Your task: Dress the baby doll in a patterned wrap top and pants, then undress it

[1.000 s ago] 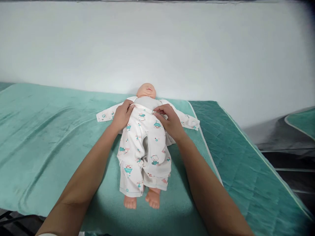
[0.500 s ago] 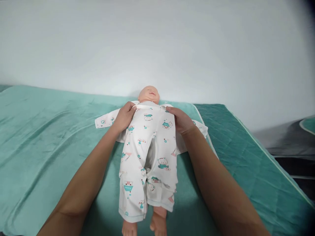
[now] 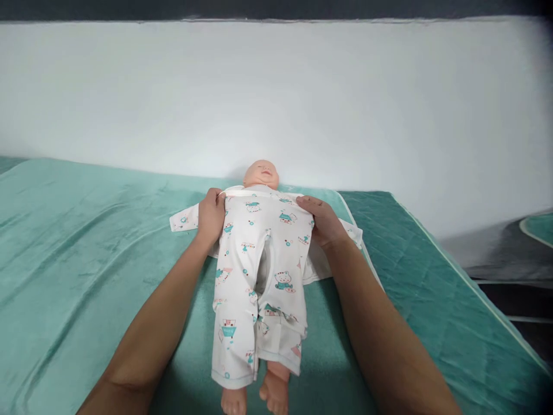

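1. The left hand (image 3: 211, 218) sits at the upper left corner of the printed baby trousers (image 3: 259, 276), its fingers curled closed around the waistband edge – thumb on the cloth front, the other fingers tucked behind the fabric and out of sight.

2. The right hand (image 3: 323, 222) mirrors it at the upper right corner, pinching the same waistband; the fingers are bent and narrow, gripping cloth, with the thumb lying along the top hem.

3. Between the two hands the waistband is drawn taut and straight, high on the chest of the baby doll (image 3: 261, 173), just below its chin.

4. The doll lies on its back, head toward the white wall (image 3: 302, 104), bare feet (image 3: 254, 397) poking out of the trouser legs at the near edge of the view.

5. The trousers are white with teal and pink pictures; the two legs hang down over the doll's legs, the left one longer and flatter, the right one bunched at the cuff.

6. Under the trousers a matching printed top (image 3: 185, 219) is spread open – one sleeve sticks out to the left beyond the left hand, the other shows past the right wrist.

7. All of this rests on a green plush blanket (image 3: 86, 259), which lies over a quilted green mat (image 3: 415, 271) visible on the right.
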Tool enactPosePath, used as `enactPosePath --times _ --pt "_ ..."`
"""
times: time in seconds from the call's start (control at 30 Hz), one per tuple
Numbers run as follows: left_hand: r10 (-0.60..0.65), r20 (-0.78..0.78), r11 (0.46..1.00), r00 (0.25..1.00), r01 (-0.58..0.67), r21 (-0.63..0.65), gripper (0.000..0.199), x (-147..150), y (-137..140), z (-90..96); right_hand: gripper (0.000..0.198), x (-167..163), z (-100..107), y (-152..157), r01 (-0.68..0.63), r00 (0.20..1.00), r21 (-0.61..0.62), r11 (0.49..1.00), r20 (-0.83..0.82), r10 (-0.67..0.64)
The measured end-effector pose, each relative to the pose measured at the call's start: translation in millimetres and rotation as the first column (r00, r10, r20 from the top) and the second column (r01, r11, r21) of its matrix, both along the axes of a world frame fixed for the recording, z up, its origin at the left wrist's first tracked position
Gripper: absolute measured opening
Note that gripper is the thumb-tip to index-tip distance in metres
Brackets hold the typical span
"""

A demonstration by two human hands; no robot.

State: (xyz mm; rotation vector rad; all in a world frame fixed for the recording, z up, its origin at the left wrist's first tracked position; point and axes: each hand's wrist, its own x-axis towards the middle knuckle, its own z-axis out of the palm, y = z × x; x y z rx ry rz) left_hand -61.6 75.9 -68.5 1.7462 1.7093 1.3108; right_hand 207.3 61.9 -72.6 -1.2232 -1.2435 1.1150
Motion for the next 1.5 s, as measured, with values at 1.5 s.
enactPosePath --times 1.5 --pt "-0.368 -0.046 0.85 0.929 0.316 -0.422 0.018 -13.1 -17.7 2.5 0.014 4.2 -7.7 -13.1 -0.242 0.913 0.019 0.97 0.342 0.221"
